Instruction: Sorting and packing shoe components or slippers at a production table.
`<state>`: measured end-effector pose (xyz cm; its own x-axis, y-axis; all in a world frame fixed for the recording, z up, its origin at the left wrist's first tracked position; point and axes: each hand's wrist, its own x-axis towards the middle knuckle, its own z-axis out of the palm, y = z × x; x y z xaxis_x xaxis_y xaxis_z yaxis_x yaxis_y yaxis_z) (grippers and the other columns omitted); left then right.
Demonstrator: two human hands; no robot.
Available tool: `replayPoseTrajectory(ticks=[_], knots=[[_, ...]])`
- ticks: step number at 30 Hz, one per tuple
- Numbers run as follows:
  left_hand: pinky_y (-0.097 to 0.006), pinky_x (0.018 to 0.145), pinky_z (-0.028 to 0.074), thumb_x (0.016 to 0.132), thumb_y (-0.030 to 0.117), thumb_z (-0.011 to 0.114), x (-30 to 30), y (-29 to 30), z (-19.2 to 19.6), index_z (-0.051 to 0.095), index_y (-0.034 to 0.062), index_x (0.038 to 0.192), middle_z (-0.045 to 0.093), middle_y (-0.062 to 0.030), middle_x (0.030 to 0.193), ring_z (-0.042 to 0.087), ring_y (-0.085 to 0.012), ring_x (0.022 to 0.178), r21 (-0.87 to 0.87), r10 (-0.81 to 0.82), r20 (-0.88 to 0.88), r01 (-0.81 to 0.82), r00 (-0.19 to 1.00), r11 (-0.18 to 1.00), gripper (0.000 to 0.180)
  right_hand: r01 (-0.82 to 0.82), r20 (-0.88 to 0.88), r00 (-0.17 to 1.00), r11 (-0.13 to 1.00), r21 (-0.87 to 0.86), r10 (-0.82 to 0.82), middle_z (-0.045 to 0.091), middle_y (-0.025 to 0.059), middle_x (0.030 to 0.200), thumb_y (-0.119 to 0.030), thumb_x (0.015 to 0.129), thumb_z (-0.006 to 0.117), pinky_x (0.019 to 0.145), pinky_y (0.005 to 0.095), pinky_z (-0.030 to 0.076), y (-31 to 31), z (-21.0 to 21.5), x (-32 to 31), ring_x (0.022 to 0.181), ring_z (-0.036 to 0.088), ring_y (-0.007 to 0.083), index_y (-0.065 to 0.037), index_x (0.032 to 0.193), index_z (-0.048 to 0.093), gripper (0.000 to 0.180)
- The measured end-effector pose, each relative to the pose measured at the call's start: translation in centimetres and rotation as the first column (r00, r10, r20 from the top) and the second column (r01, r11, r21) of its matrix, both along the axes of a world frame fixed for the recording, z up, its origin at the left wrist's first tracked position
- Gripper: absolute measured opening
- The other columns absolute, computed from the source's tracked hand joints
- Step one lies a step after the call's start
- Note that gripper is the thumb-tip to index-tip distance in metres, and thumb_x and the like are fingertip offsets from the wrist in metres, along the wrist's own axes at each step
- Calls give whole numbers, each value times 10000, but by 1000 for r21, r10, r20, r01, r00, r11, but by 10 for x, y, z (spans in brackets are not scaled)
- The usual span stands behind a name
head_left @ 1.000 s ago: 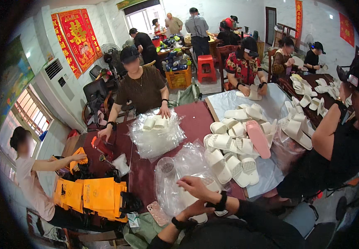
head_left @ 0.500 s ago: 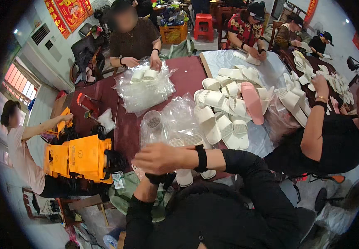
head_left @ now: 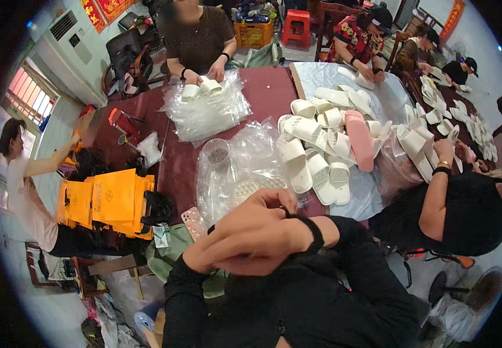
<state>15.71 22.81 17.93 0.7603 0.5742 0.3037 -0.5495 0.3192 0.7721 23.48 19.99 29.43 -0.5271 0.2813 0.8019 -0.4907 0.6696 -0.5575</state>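
My two hands cross in front of my chest, over the near table edge. My left hand [head_left: 248, 217] lies on top, its fingers curled at a black wristband [head_left: 316, 235] on my right wrist. Beneath it, my right hand [head_left: 271, 249] points left; its fingers are mostly covered or blurred. Just beyond my hands, a pair of white slippers [head_left: 248, 190] lies in clear plastic bags [head_left: 245, 153]. A phone in a pink patterned case [head_left: 192, 223] rests to the left of them.
White slippers [head_left: 320, 153] are heaped at the right, with a pink slipper [head_left: 359, 141] on top. Yellow bags [head_left: 115, 200] stand at the left. A co-worker [head_left: 199, 40] across the table handles slippers over plastic bags. Another person [head_left: 442, 203] sits close on my right.
My right hand was over my left wrist; now my left hand is over the right wrist, at its band. The view has shifted slightly. The co-worker at left has moved an arm.
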Motion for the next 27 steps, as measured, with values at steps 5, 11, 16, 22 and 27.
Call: replayPoseTrajectory(ticks=[5,11,16,22,27], knots=[[-248,782,383,817,37,574,6,-25,32,505,44,822,518,-30,867,492,-106,840,-96,328,-208,-354,921,930,69,-405,-683,679,640,-653,-268,483,113,734,-201,880,432,484,288,404,7,28,39,604,481,200,-1,874,475,205],[-347,892,386,849,73,545,10,-31,21,488,61,829,532,-64,915,526,-195,971,31,420,-21,-419,908,908,61,-272,-790,563,848,-454,-243,460,96,698,-396,919,339,368,260,336,19,42,78,400,371,163,-39,900,475,383],[-376,868,430,843,135,587,11,-41,40,510,54,851,563,-102,942,543,-229,990,18,334,8,-334,942,942,111,-532,-842,539,786,-315,28,496,64,713,-422,913,360,328,234,336,9,56,82,395,392,138,-52,932,475,388],[-244,735,449,850,118,564,15,-46,74,571,15,930,605,-61,867,563,-116,824,-88,233,-223,-258,946,962,131,-853,-889,365,481,-200,278,501,77,659,-374,927,349,339,227,340,12,65,73,372,452,130,-52,977,472,349],[-184,582,411,857,119,553,30,-51,75,588,11,996,578,-6,806,507,-41,703,-197,210,-385,-303,899,932,179,-958,-940,205,251,-136,273,505,82,627,-347,935,322,359,221,350,11,63,64,372,460,132,-50,985,465,333]])
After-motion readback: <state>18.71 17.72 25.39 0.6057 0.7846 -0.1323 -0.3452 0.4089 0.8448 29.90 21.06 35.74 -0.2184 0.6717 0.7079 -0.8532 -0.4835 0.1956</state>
